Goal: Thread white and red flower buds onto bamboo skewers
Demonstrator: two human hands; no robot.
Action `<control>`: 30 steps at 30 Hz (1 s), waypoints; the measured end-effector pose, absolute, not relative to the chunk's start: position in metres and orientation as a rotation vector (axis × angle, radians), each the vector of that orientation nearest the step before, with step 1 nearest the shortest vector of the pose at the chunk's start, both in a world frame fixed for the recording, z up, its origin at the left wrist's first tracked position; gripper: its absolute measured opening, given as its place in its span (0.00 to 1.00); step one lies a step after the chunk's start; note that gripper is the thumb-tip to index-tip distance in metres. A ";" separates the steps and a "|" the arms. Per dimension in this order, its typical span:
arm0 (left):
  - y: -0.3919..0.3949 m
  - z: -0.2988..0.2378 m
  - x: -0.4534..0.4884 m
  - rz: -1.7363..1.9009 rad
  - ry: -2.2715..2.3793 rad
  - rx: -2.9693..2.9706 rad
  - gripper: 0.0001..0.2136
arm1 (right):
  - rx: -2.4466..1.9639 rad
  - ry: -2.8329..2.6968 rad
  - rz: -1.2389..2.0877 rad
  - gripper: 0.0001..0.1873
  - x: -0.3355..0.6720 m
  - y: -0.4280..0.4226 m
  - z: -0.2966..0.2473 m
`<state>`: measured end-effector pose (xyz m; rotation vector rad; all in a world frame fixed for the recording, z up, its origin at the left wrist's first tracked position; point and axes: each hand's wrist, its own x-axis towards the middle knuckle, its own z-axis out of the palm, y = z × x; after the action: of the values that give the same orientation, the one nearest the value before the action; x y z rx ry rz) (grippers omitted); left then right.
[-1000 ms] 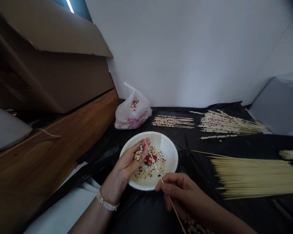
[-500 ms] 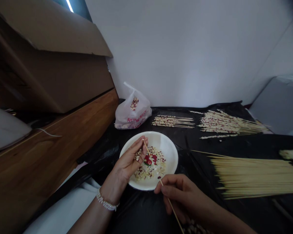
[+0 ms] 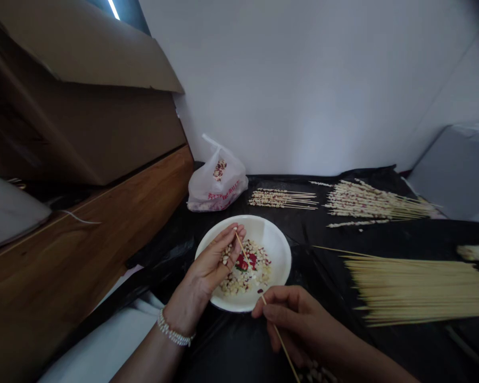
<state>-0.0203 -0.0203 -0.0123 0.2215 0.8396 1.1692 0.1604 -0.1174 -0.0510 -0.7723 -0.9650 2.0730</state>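
Observation:
My left hand (image 3: 210,261) hovers over the left side of a white plate (image 3: 277,250), cupping several pale kernels and pinching one at the tip of a thin wooden skewer (image 3: 252,276). The plate holds a heap of pale kernels (image 3: 243,279) with some red pieces. My right hand (image 3: 299,319) is in front of the plate and grips the skewer partway along its length. The skewer's lower end carries threaded kernels near the bottom edge of the view.
A pile of bare skewers (image 3: 415,287) lies to the right on the black plastic sheet (image 3: 231,346). Finished kernel skewers (image 3: 367,205) and a smaller bundle (image 3: 281,199) lie at the back. A white plastic bag (image 3: 217,183) stands behind the plate. A wooden ledge (image 3: 83,250) and cardboard box (image 3: 83,80) rise on the left.
My right hand has drawn the skewer slightly down and toward me. The left fingers stay closed around the skewer's tip with only a small shift.

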 end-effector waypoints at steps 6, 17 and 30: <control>-0.021 -0.009 -0.017 1.184 0.862 0.211 0.18 | -0.760 -0.956 2.073 0.15 0.160 -0.118 -0.052; -0.022 -0.003 -0.014 1.189 0.895 0.164 0.20 | -0.773 -0.974 2.062 0.15 0.159 -0.119 -0.052; -0.022 -0.007 -0.014 1.187 0.856 0.187 0.16 | -0.745 -0.982 2.074 0.16 0.159 -0.118 -0.054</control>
<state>-0.0145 -0.0223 -0.0065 0.1866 0.8557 1.1870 0.1593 -0.1176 -0.0543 -0.7454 -0.9823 2.0738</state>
